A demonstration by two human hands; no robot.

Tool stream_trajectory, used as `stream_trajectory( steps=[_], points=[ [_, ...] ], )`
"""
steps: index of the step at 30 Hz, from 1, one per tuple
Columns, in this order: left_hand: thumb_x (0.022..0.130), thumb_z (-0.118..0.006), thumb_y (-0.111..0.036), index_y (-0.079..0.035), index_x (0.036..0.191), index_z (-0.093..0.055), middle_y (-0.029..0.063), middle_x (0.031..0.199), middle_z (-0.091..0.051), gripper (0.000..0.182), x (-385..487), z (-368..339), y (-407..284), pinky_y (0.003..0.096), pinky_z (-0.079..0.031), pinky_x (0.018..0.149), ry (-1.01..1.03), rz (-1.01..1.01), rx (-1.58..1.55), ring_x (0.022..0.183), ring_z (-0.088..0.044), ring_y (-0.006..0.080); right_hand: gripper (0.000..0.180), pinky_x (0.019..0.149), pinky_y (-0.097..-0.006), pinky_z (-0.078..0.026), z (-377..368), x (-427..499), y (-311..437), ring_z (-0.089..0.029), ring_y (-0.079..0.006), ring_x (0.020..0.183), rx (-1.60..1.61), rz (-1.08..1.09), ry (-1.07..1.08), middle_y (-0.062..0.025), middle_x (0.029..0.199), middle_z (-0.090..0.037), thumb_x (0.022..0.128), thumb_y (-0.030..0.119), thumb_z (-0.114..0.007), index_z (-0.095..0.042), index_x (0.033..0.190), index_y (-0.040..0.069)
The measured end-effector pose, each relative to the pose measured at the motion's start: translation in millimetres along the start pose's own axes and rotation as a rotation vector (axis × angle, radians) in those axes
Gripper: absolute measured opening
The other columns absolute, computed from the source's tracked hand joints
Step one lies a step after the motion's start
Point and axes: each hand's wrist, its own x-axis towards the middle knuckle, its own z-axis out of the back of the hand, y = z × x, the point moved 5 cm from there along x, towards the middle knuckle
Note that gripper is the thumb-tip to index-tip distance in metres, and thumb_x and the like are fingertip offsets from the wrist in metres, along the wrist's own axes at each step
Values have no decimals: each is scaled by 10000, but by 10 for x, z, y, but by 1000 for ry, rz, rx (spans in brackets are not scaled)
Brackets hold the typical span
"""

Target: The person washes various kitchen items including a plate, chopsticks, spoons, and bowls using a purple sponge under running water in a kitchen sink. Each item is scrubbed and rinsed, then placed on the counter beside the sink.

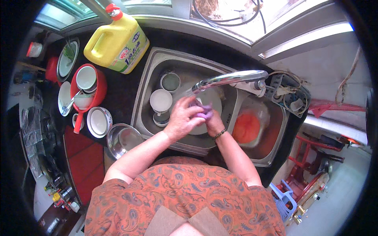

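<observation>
Both hands are together under the chrome faucet (pixel 227 77), over the larger basin of a steel double sink (pixel 138 97). My left hand (pixel 186 118) is closed on a purple cloth (pixel 203 110). My right hand (pixel 215 121), with a beaded bracelet at its wrist, meets the same cloth from the other side; its fingers are largely hidden. A small white item shows between the hands, too little of it to name. Below them a large pale round dish (pixel 214 97) lies in the basin. Left of it are a white bowl (pixel 161 100) and two round containers (pixel 170 82).
A yellow detergent jug (pixel 118 44) stands behind the sink's left side. On the left counter are a red handled colander (pixel 102 85) holding bowls, a patterned bowl (pixel 99 122) and a steel basin (pixel 124 140). The smaller basin holds something orange-red (pixel 246 126); a grey basket (pixel 289 94) sits behind it.
</observation>
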Motion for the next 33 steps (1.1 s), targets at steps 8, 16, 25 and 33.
stream_trajectory(
  steps=[8, 16, 25, 33],
  points=[
    [918, -604, -281, -57, 1172, -660, 62, 1024, -691, 343, 244, -302, 751, 337, -554, 805, 208, 921, -1047, 888, -672, 190, 238, 832, -286, -474, -403, -401, 393, -585, -119, 927, -145, 198, 156, -7, 1009, -648, 783, 55, -723, -725, 1020, 33],
    [880, -635, -360, -74, 1192, -629, 80, 1081, -682, 423, 358, -328, 764, 374, -565, 783, 389, 1028, -1145, 908, -672, 188, 309, 858, -306, -480, -363, -154, 389, -604, -129, 960, -355, 257, 252, -37, 1000, -667, 777, 93, -716, -687, 1074, 11],
    [805, -705, -331, -79, 1162, -681, 80, 976, -725, 437, 409, -191, 327, 315, -562, 801, 163, 344, -405, 830, -704, 201, 341, 898, -309, -470, -277, -48, 369, -597, -136, 996, 7, 28, 184, -25, 1046, -672, 828, 169, -713, -672, 1126, 6],
    [958, -573, -295, -48, 1056, -687, 37, 902, -703, 289, 477, -323, 988, 262, -530, 638, 367, 938, -1096, 764, -663, 107, 298, 841, -276, -481, -447, -151, 357, -606, -115, 926, -261, 218, 273, -29, 996, -679, 807, 107, -719, -698, 1084, -2]
  ],
)
